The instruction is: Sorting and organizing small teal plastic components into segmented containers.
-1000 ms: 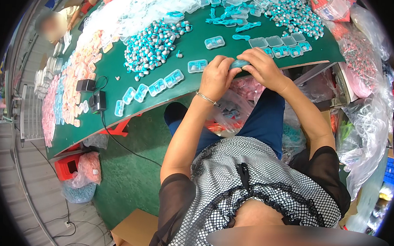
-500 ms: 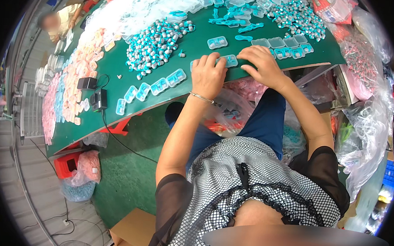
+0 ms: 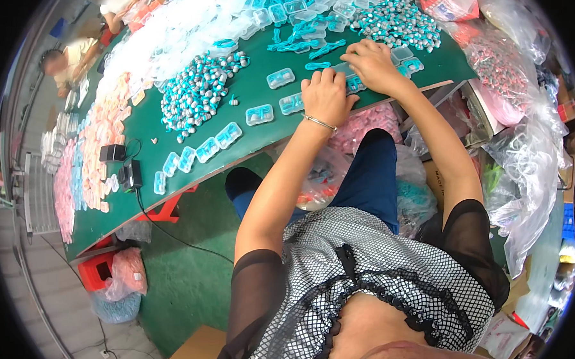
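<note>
My left hand (image 3: 328,96) is palm down near the front of the green table (image 3: 240,87), fingers bent forward and thumb out to the right. Under its left side shows a closed clear plastic box (image 3: 291,103) with blue contents. My right hand (image 3: 374,66) reaches over several lidded boxes, fingers stretched and apart, fingertips on clear lids (image 3: 402,53). Between the hands an open box (image 3: 354,85) with blue contents is partly covered; whether either hand presses on it I cannot tell. Two more filled boxes, one nearer (image 3: 259,115) and one farther (image 3: 280,78), lie to the left.
Farther left stand several filled boxes (image 3: 207,149) in a row. Piles of small silver-and-blue pieces (image 3: 195,98) and blue cords (image 3: 300,36) lie behind. A black adapter (image 3: 130,174) with a cable sits at the left. Plastic bags (image 3: 518,183) crowd the right side. Two people are far left.
Both hands have moved right along the row, leaving two closed boxes uncovered. My right hand has reached forward over the lids. The whole view has shifted, with the table appearing further left.
</note>
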`<state>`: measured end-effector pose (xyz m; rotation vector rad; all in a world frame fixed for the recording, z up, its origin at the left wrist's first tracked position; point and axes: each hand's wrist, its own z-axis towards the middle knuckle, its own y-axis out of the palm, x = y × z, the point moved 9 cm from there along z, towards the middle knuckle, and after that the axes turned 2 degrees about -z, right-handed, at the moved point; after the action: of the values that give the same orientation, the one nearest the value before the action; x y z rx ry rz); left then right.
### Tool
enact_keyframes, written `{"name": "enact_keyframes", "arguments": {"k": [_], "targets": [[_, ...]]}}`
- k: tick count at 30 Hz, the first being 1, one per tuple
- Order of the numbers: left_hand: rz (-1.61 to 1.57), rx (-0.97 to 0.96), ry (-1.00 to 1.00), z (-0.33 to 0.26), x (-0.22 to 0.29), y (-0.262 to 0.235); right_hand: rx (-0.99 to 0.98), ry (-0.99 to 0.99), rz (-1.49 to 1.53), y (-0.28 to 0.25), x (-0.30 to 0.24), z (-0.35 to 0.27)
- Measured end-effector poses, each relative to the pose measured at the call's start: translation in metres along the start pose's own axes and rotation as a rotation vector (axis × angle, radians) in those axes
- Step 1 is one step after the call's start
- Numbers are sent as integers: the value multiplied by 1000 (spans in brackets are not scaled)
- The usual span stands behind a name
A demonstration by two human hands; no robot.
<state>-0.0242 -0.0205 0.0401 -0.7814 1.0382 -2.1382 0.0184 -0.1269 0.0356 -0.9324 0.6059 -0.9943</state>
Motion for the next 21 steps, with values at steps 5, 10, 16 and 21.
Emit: {"name": "enact_keyframes", "arguments": {"k": [5,10,16,21], "targets": [[-11,-61,-6,-1,-6,14,-90,3,22,6,-1,1],[-114,99,-104,-3,-8,0,-55,4,175,-7,9,-3],[-120,20,39,-2,-5,4,-5,-181,301,-39,-15,-25],[-118,71,120,1,0,1,142,-217,148,-39,-27,-37]]}}
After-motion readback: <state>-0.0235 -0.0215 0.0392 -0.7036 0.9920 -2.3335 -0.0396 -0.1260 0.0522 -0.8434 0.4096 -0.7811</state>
